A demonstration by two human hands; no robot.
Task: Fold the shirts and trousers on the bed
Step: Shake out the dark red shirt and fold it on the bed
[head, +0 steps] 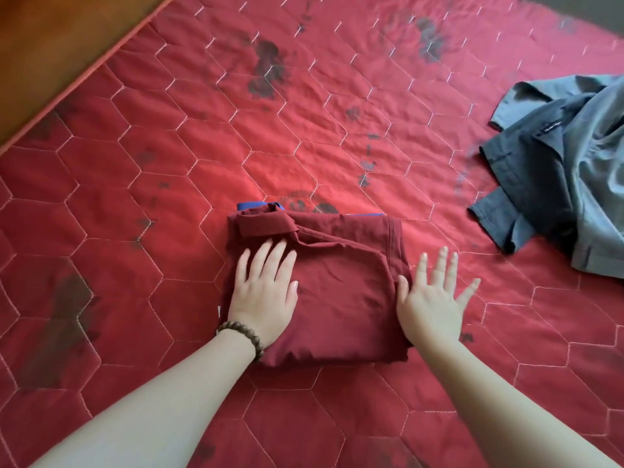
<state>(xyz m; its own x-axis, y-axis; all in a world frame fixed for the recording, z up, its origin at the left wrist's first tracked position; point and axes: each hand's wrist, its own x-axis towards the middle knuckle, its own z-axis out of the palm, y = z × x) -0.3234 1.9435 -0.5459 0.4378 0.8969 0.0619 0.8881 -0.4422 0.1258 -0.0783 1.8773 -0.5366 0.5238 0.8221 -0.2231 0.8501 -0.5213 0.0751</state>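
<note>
While the flat left hand (263, 292) presses the soft, light folded maroon cotton shirt (324, 285) on the quilted red bed (135, 197), the spread right hand (432, 298) touches its edge; best lifted from beneath.

The left hand (263, 292) lies flat, fingers straight, on the folded maroon shirt (337, 292), just below its collar. The right hand (434, 300) spreads open at the shirt's right edge, thumb touching the cloth. A strip of blue fabric (248, 206) peeks out beyond the left fingertips. Well past the right hand, a rumpled grey garment (567, 170) sprawls on the red quilted bed (169, 163).
</note>
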